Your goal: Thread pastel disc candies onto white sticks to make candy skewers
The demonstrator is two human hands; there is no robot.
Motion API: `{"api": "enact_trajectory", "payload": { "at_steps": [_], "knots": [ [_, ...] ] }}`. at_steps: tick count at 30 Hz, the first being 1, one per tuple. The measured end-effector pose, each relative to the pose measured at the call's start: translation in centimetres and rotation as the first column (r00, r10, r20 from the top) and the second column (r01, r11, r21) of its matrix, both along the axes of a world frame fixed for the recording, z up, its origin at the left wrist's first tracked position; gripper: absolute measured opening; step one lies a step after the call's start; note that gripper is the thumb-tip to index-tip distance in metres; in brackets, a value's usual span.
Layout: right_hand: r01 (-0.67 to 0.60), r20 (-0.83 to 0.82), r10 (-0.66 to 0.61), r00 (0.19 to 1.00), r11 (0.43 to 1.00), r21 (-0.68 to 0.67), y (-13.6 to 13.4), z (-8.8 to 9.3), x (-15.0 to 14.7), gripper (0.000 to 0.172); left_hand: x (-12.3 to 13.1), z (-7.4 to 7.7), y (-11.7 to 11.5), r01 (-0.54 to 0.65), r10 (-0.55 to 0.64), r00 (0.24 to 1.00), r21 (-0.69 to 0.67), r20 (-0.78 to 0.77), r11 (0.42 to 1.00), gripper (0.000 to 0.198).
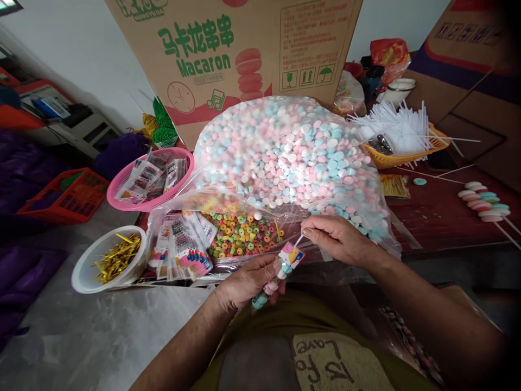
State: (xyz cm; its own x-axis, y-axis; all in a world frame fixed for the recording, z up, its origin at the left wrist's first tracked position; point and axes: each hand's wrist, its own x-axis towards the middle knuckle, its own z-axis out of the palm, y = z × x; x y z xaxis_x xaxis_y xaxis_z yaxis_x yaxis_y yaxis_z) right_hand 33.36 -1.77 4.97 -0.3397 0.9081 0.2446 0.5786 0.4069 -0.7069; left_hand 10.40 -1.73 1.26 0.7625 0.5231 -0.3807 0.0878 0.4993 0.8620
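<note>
1. Gold ties (116, 260) are lying in a white bowl (83, 278) — a handy spot for quick picking.
2. Printed wrappers (183, 250) are fanning out just beside the bowl; keeping them flat should be making single ones easier to lift.
3. The left hand (252, 279) is gripping a clear sleeve of pastel candies (285, 270) low in front of the body; light, even pressure would probably be sparing them cracks.
4. The right hand (331, 234) is pinching a white stick (299, 239) at the sleeve's printed end — holding both in line should be keeping the candies straight.
5. Loose sticks (401, 127) are bristling from a yellow basket (391, 160) on the surface (431, 209).
</note>
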Motion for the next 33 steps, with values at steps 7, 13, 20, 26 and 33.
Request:
{"api": "enact_trajectory", "payload": {
  "at_steps": [7,13,20,26,33],
  "knots": [
    [0.055,-0.104,-0.066,0.992,0.993,-0.101,0.5,-0.7,-2.0,0.027,0.5,1.1,-0.4,-0.112,0.11,0.985,-0.006,-0.134,0.994,0.04],
    [-0.067,-0.401,-0.156,0.903,0.869,-0.49,-1.2,-3.4,-4.4,0.033,0.4,1.0,-0.3,-0.2,0.306,0.92,0.377,-0.245,0.904,0.033],
    [-0.095,-0.565,-0.363,0.741,0.776,-0.624,-3.1,-5.5,-8.4,0.024,-0.5,0.5,-1.0,0.176,0.245,0.867,0.727,-0.434,0.664,0.03],
    [0.149,-0.248,-0.229,0.941,0.942,-0.301,-2.6,-4.5,-7.3,0.018,-0.7,1.0,-0.2,0.198,-0.021,0.932,0.46,-0.361,0.865,0.035],
    [-0.393,0.544,0.017,0.839,0.71,0.584,-2.4,-4.1,-6.0,0.027,-1.4,0.1,1.3,0.254,-0.121,0.91,0.302,-0.397,0.919,0.023]
  ]
}}
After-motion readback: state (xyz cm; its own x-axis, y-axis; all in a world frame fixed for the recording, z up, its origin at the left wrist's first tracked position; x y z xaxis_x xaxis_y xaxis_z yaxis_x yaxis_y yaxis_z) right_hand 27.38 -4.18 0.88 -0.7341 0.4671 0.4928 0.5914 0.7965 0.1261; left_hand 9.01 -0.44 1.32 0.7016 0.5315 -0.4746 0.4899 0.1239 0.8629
